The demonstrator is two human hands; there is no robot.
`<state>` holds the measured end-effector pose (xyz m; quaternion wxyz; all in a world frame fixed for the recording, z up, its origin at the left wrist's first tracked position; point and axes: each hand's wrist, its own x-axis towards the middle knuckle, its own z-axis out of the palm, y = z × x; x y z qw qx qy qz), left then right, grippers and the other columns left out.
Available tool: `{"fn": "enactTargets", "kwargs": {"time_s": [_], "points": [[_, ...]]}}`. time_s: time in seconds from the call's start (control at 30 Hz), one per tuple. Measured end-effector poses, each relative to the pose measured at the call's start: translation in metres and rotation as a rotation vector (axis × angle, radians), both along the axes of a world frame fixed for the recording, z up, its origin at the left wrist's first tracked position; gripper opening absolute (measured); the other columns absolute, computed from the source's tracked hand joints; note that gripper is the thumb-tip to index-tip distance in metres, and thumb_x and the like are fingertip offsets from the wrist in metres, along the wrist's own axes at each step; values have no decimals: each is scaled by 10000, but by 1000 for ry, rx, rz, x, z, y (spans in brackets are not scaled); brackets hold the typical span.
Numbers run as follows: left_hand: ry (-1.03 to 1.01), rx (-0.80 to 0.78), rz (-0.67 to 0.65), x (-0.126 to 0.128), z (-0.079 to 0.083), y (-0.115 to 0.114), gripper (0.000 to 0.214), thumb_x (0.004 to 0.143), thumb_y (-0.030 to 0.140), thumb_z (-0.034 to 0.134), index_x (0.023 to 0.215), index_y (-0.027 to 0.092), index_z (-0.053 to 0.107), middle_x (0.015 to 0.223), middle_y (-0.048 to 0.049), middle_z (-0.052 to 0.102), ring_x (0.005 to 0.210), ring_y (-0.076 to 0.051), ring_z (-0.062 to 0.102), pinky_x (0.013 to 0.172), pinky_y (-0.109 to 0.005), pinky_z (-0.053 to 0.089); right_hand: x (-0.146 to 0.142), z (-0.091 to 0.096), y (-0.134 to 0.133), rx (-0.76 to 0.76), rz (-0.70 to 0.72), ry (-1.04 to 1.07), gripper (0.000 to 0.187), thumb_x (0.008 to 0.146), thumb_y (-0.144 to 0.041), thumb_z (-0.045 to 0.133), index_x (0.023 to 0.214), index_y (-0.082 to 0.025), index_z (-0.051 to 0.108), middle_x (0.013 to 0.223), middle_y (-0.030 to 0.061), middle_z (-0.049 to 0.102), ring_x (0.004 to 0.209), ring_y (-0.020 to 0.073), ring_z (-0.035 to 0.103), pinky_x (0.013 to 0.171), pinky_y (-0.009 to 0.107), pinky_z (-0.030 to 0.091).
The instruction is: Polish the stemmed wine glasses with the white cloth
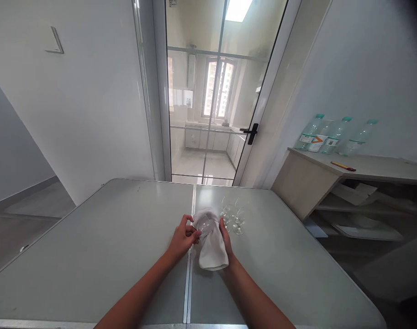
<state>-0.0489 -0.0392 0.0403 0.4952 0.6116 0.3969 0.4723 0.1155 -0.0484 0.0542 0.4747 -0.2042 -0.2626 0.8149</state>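
Observation:
A clear drinking glass (pixel 204 225), likely stemmed, lies tilted in a white cloth (pixel 213 251) above the middle of the table. My left hand (pixel 185 236) is closed at the glass's left side, its thumb and fingers pinching it. My right hand (pixel 228 240) is wrapped round the cloth from the right, with the glass cupped in the fabric; most of its fingers are hidden behind the cloth. Just beyond my right hand stand several clear stemmed glasses (pixel 238 224), close together on the table.
The grey-green folding table (pixel 92 246) has a metal seam down its middle. Behind it is a glass door (pixel 211 114) with a black handle (pixel 252 133). At the right, a shelf unit (pixel 307 183) bears several plastic bottles (pixel 335 136) and a yellow-and-red stick-like object (pixel 343 166).

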Motion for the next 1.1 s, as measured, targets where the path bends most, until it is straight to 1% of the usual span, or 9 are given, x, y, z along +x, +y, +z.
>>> {"fn": "enactTargets", "kwargs": {"time_s": [0.13, 0.3, 0.47, 0.57, 0.7, 0.87, 0.93, 1.03, 1.1], "points": [[-23, -24, 85, 0, -6, 6, 432, 837, 482, 741, 1031, 237, 443, 722, 41, 651, 605, -153, 621, 580, -252, 491, -2, -6, 0, 6, 9, -46, 690, 879, -783, 517, 1044, -154, 749, 831, 108, 762, 839, 278, 719, 753, 378, 561], [-28, 13, 172, 2, -9, 7, 461, 809, 574, 740, 1015, 203, 560, 976, -43, 665, 837, -203, 656, 685, -295, 545, -5, -14, -3, 47, -53, -181, 591, 883, -677, 592, 1088, -142, 743, 883, 107, 765, 843, 277, 711, 772, 376, 557], [11, 24, 253, 2, -11, 10, 540, 816, 600, 728, 1134, 202, 551, 1013, -50, 654, 895, -228, 654, 832, -355, 533, -17, -20, -10, 226, -107, -298, 479, 860, -466, 741, 1266, -221, 673, 1025, 73, 758, 920, 260, 695, 840, 372, 534], [2, 36, 290, 1, -13, 13, 588, 835, 577, 722, 1265, 215, 549, 1153, -87, 652, 1045, -264, 656, 957, -401, 503, -27, -30, -9, 343, -114, -387, 470, 870, -490, 748, 1265, -247, 674, 1071, 76, 740, 1014, 267, 668, 906, 402, 507], [-82, 47, 166, -3, -11, 15, 584, 835, 511, 754, 1307, 226, 561, 1255, -120, 664, 1180, -295, 631, 1008, -414, 478, -30, -42, 1, 439, -175, -564, 459, 893, -568, 697, 1155, -192, 709, 994, 72, 726, 963, 254, 628, 830, 361, 492], [-318, -14, 36, -6, -8, 14, 612, 802, 421, 821, 1321, 246, 548, 1192, -102, 671, 1087, -258, 656, 930, -379, 516, -24, -43, 8, 512, -194, -697, 379, 860, -528, 748, 940, -158, 729, 862, 35, 702, 801, 192, 582, 741, 301, 450], [-428, -73, -27, -4, -6, 11, 566, 802, 396, 829, 1285, 236, 580, 1179, -101, 664, 1026, -238, 664, 910, -366, 524, -21, -41, 6, 399, -129, -607, 401, 814, -530, 798, 941, -157, 722, 840, 31, 698, 764, 177, 591, 713, 288, 453], [-565, -183, -192, -2, -1, 6, 515, 843, 424, 789, 1279, 212, 615, 1200, -126, 661, 968, -226, 666, 890, -368, 530, -15, -38, -1, 151, 55, -335, 502, 776, -597, 817, 1000, -166, 690, 814, 25, 693, 696, 160, 621, 686, 290, 486], [-606, -208, -265, -2, 1, 3, 536, 856, 467, 768, 1300, 204, 620, 1229, -143, 656, 974, -233, 661, 891, -376, 532, -12, -36, -5, 83, 167, -209, 559, 768, -662, 793, 992, -164, 672, 778, 23, 683, 662, 160, 631, 673, 303, 512]]}}
